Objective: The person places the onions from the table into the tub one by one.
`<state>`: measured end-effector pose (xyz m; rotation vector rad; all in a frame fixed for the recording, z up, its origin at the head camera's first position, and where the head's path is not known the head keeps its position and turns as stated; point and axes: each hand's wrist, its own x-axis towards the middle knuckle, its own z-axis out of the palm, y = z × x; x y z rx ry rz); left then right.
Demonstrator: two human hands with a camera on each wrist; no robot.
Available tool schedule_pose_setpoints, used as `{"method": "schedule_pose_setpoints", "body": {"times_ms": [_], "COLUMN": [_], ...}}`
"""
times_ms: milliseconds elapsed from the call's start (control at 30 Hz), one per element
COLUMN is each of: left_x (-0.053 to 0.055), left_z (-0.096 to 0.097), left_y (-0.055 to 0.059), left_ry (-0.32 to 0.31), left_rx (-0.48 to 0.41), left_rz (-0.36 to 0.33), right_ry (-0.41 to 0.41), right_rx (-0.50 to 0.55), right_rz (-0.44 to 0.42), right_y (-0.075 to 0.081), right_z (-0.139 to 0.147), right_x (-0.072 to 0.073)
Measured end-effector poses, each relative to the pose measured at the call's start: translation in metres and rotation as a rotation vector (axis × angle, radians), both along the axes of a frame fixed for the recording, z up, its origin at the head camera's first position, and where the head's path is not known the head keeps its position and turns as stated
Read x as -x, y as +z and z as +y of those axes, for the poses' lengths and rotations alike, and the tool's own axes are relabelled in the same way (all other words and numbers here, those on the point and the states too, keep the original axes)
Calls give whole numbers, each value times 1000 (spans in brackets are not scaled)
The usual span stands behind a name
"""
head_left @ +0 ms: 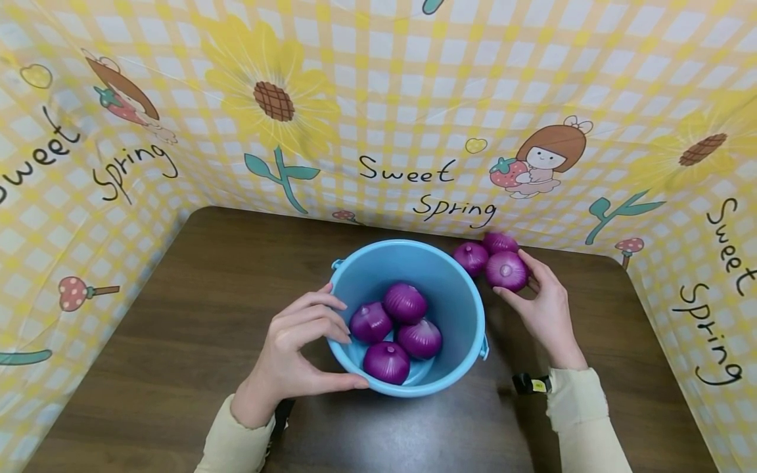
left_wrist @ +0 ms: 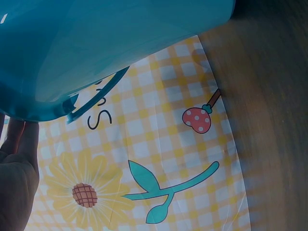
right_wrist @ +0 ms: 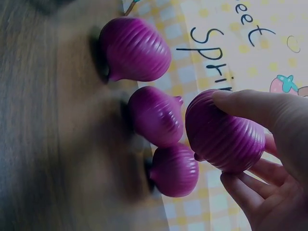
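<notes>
A light blue bucket (head_left: 467,309) stands at the middle of the table with several purple onions (head_left: 387,363) inside. My left hand (head_left: 298,345) grips its left rim, thumb at the near side and fingers reaching over the edge. In the left wrist view, the bucket's wall (left_wrist: 115,38) fills the top, and part of the hand (left_wrist: 19,178) shows at the left. Right of the bucket, my right hand (head_left: 547,309) holds a purple onion (right_wrist: 226,132) between thumb and fingers. Three more onions (right_wrist: 137,50) rest beside it in the right wrist view; the head view shows only two of these.
The dark wooden table (head_left: 177,328) is bordered at the back and sides by a yellow checked cloth (head_left: 390,105) with printed flowers and lettering. The loose onions lie close to the back cloth. A blue bucket handle (left_wrist: 98,96) hangs along the bucket's side.
</notes>
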<state>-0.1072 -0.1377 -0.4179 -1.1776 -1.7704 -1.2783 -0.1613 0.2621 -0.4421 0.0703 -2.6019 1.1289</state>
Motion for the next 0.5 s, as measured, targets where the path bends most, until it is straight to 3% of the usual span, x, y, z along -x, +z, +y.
{"method": "schedule_pose_setpoints", "body": {"times_ms": [500], "left_x": [0], "left_z": [0], "left_y": [0], "left_ry": [-1], "left_rx": [2], "left_rz": [-3], "right_ry": [29], "right_rx": [-1], "right_rz": [70], "right_y": [16], "right_z": [-9], "right_x": [-4]}}
